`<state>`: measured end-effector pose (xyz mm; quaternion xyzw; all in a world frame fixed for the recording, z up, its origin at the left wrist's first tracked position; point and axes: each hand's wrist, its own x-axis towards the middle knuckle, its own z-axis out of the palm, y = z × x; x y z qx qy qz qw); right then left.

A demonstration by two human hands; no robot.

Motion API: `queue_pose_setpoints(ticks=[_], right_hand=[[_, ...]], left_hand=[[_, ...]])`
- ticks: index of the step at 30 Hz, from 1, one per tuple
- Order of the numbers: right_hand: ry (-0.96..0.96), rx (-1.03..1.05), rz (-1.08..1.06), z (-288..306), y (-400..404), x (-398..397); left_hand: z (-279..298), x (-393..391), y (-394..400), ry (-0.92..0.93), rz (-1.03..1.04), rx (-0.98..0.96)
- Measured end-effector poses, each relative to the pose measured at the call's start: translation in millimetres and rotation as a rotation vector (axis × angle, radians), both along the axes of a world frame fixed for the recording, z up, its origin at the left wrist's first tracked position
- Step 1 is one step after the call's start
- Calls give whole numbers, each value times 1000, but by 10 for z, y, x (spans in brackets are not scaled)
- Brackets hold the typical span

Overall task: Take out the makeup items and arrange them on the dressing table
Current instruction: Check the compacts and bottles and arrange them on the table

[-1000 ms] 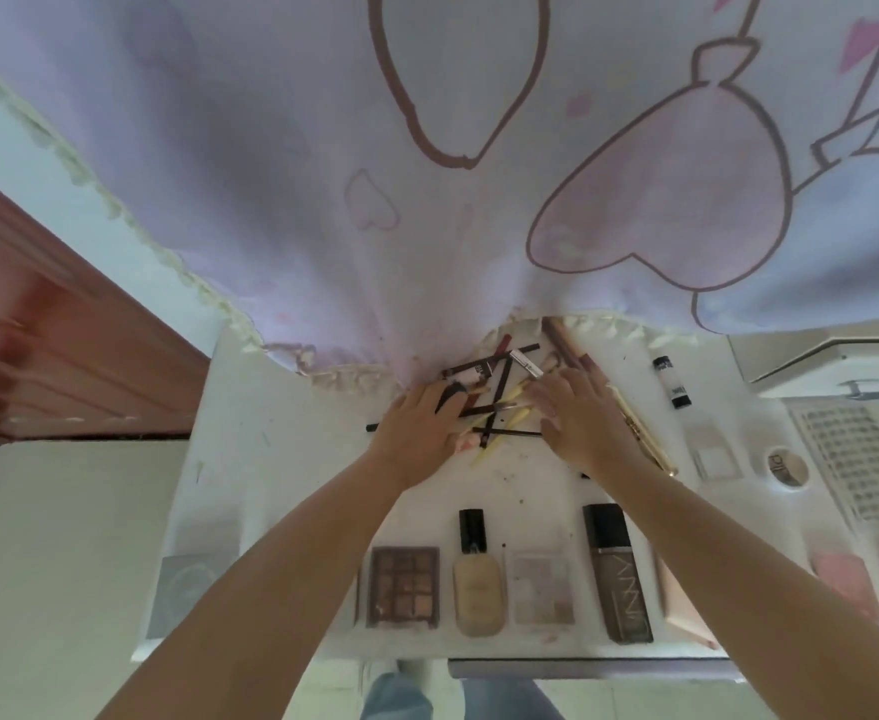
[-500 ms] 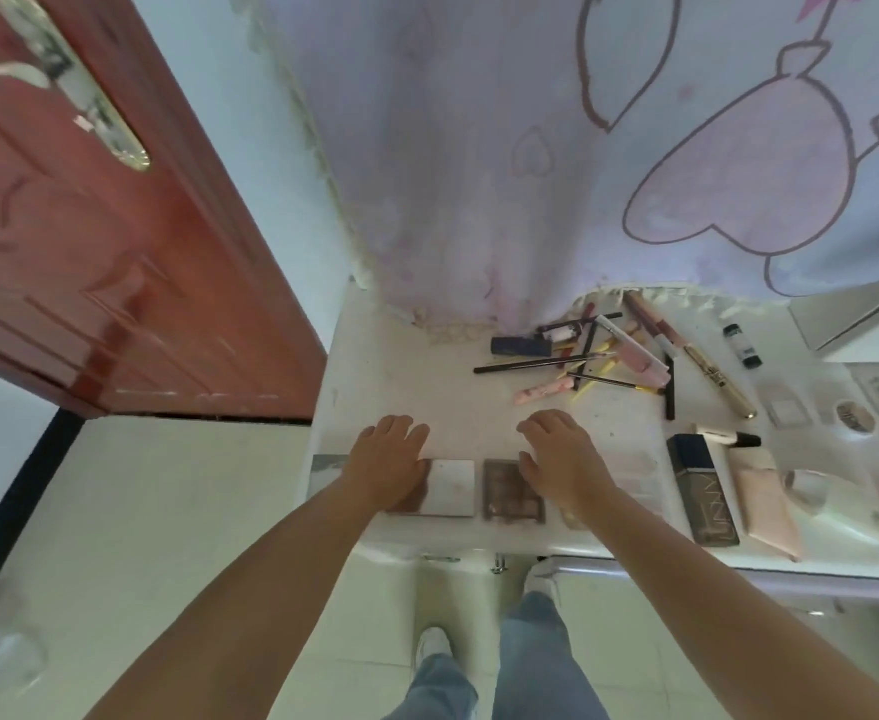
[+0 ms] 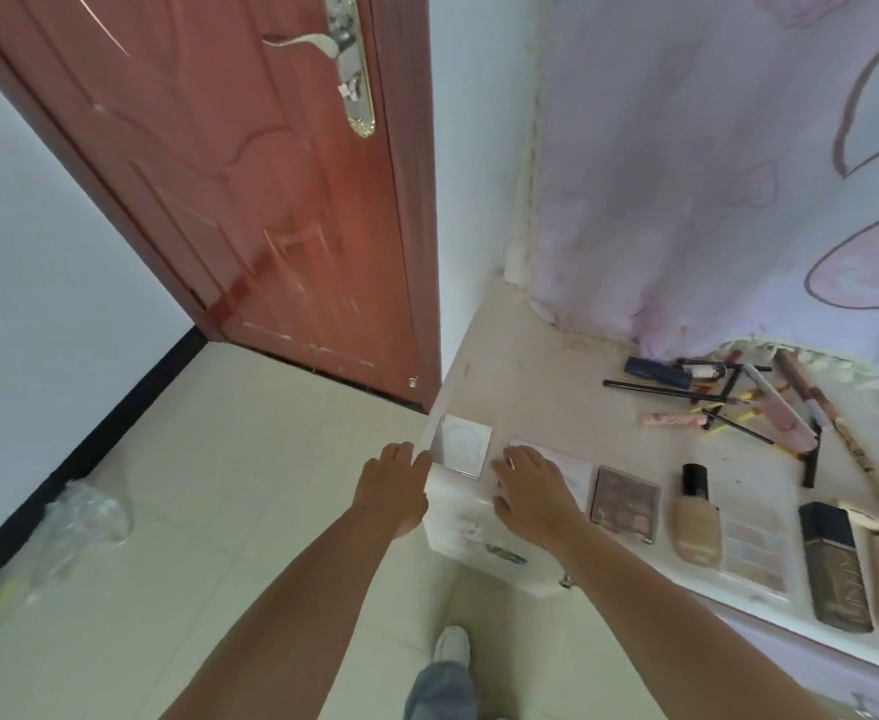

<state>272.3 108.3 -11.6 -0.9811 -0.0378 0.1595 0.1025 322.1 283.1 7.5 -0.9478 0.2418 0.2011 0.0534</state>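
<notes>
Left hand [image 3: 393, 488], just below mid-frame: fingers [image 3: 401, 452] straight, tips against the left edge of a square silvery compact [image 3: 460, 445], nothing gripped. Right hand [image 3: 533, 491], just to its right: fingers [image 3: 512, 459] flat and slightly spread, pressing on a pale flat palette [image 3: 572, 470] beside the compact. Both cases on the near left corner of the tabletop [image 3: 530, 376], the compact right at the rim.

Further right along the front edge, a neat row: brown eyeshadow palette [image 3: 624, 504], beige foundation bottle [image 3: 694, 522], light shimmer palette [image 3: 751, 550], dark foundation bottle [image 3: 835, 569]. Toward the upper right, loose pencils and brushes [image 3: 728, 402] lying crossed in a heap under a hanging patterned cloth [image 3: 712, 163], not yet sorted.

Likely risk: compact so close to the corner that a nudge from the left fingers could tip it onto the floor [image 3: 219, 459]; a sideways slide of the pale palette could also knock the brown one out of line.

Writing: pale vertical lettering on the dark bottle, too blurred to read; none legible elsewhere.
</notes>
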Motion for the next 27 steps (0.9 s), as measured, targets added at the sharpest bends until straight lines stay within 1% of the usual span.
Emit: queue_pose_setpoints(ticks=[4, 7, 10, 13, 15, 18, 21, 23, 27], right_hand=[[-59, -8, 18, 41, 58, 227], [-54, -19, 9, 4, 175, 373], [-36, 39, -48, -103, 327, 462], [-75, 106, -102, -176, 338, 546], [-72, 147, -120, -171, 325, 573], [-57, 204, -140, -119, 358, 525], [-92, 321, -158, 161, 443, 456], [-100, 367, -154, 487, 490, 431], [-166, 417, -170, 1218, 481, 349]], left_hand=[[52, -25, 65, 1, 102, -37], [20, -57, 150, 11, 137, -78], [-66, -63, 309, 56, 161, -118], [-136, 10, 469, 118, 157, -149], [-131, 101, 556, 155, 166, -203], [-54, 231, 634, 216, 206, -336], [113, 387, 647, 305, 208, -488], [301, 513, 625, 402, 160, -583], [871, 718, 499, 609, 52, -771]])
